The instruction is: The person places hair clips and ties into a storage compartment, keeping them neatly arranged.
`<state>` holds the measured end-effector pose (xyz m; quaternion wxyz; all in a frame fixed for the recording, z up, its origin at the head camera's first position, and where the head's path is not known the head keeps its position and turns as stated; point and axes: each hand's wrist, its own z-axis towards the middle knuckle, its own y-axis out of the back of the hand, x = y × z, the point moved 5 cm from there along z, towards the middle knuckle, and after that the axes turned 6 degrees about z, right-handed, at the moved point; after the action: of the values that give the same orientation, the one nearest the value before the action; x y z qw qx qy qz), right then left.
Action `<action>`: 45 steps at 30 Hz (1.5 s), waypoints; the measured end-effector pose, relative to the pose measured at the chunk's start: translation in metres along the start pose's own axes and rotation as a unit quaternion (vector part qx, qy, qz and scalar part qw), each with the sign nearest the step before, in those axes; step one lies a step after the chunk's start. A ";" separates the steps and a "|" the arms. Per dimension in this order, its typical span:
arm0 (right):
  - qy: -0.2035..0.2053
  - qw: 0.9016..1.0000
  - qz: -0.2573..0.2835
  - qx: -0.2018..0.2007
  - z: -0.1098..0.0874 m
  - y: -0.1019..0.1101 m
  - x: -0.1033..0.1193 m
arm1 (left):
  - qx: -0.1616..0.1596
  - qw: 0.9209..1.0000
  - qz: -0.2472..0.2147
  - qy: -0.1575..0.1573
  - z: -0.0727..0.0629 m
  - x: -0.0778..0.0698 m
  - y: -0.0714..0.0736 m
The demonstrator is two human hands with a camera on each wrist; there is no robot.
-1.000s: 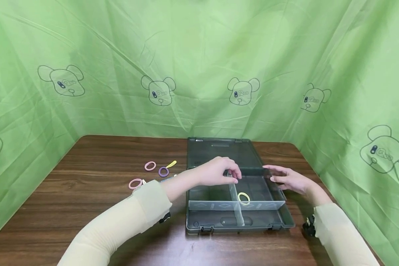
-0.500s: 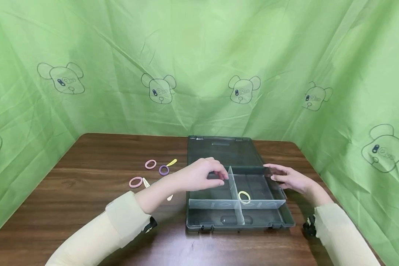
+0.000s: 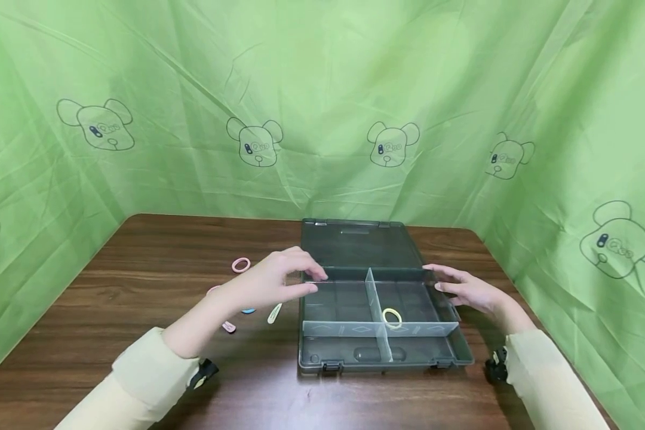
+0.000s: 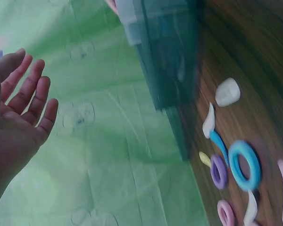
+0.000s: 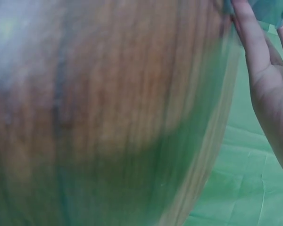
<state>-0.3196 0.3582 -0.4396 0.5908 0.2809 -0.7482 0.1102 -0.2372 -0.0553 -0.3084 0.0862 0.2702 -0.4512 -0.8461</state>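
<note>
Yellow ring inside the box, left hand empty near the left rim.
Leaning at the cross divider, in the right rear of 4 compartments; lid laid back. Right hand at the right wall, fingers fairly straight, touching rather than gripping. Left hand open, fingers relaxed, fingertips over the left rim. Left of the box, loose on the table: pink ring, pale clip, pink clip, plus blue ring and purple ring, clearer from the left wrist. For clean handling, probably best to come down from above on 1 piece at a time, pinching flat clips by an edge; keep right-hand pressure light, likely enough for steadying. Beyond, green cloth.
</note>
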 end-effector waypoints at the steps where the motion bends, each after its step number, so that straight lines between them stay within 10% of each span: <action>1: 0.001 1.000 -0.006 0.000 0.000 0.000 0.001 | -0.005 1.000 -0.002 0.002 -0.004 0.003 0.003; 24: -0.002 1.000 -0.006 -0.017 0.000 0.001 -0.005 | -0.062 0.995 0.062 0.052 -0.074 0.069 0.039; 45: -0.012 1.000 -0.004 -0.029 -0.005 -0.004 0.001 | 0.043 0.986 0.144 0.071 -0.122 0.125 0.028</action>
<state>-0.3132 0.3578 -0.4382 0.5903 0.2685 -0.7567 0.0830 -0.2797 -0.2074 -0.3879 0.2273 0.2648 -0.5142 -0.7835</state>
